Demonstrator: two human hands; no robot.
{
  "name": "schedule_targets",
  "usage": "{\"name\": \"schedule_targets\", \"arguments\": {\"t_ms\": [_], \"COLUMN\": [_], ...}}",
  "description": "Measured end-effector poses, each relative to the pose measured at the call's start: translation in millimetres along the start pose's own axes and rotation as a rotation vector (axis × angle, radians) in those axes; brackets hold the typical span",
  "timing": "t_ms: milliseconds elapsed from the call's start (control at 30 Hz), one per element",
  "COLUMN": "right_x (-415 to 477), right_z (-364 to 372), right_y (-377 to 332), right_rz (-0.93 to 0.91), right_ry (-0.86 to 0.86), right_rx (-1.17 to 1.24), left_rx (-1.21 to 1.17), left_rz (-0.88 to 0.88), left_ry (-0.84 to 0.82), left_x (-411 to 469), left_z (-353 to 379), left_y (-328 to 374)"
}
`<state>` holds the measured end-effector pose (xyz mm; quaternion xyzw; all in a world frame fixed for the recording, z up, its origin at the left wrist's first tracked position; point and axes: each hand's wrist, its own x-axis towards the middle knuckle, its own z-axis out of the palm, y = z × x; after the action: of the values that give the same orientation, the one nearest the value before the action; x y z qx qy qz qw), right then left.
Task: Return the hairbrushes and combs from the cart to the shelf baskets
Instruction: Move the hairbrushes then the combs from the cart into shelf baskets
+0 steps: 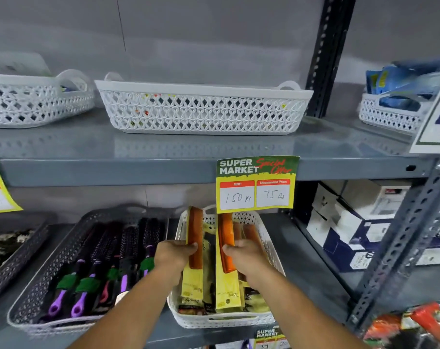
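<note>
Hands: your left hand (175,250) grips one carded comb (195,238), right hand (241,250) another comb (225,244), both closed.
Basket (221,321): lay combs flat w/ the rest, cards aligned.

Both forearms outstretched, left hand (175,253) and right hand (244,253) closed, gripping.

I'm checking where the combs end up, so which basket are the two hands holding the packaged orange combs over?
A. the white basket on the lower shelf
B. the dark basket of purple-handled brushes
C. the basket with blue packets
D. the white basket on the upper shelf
A: the left hand and right hand each grip a packaged orange comb over the white basket on the lower shelf, right of the dark brush basket.
</note>
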<state>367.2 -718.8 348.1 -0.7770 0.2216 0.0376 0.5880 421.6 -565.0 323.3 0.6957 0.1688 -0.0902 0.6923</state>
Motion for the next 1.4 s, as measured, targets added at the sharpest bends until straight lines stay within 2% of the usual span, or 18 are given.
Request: {"name": "schedule_targets", "arguments": {"t_ms": [233,500,833,1000,1167,1233,1333,1400], "right_x": [19,35,41,40,37,30,6,-16], "right_z": [5,17,26,33,32,30,24,19], "right_y": [15,32,30,35,39,34,28,25], "right_rz": [0.030,0.053,-0.043,-0.082,-0.139,-0.232,-0.435,-0.588], "right_ry": [0.025,0.023,0.096,0.190,0.243,0.273,0.293,0.300], "right_rx": [-0.104,-0.187,-0.650,-0.796,-0.788,-0.732,-0.654,-0.622], "left_rx": [0.330,0.507,0.722,1.051,1.320,1.445,1.538,1.521], "left_rz": [0.066,0.076,0.106,0.289,0.327,0.368,0.539,0.822], "left_ry": [0.153,0.169,0.165,0.190,0.089,0.059,0.061,0.166], "left_x": [-6,-2,-6,-12,-24,-31,-51,-68], "left_z": [12,20,28,31,30,29,22,13], "left_y": [-8,-14,-25,-30,-24,-19,-6,6]}}
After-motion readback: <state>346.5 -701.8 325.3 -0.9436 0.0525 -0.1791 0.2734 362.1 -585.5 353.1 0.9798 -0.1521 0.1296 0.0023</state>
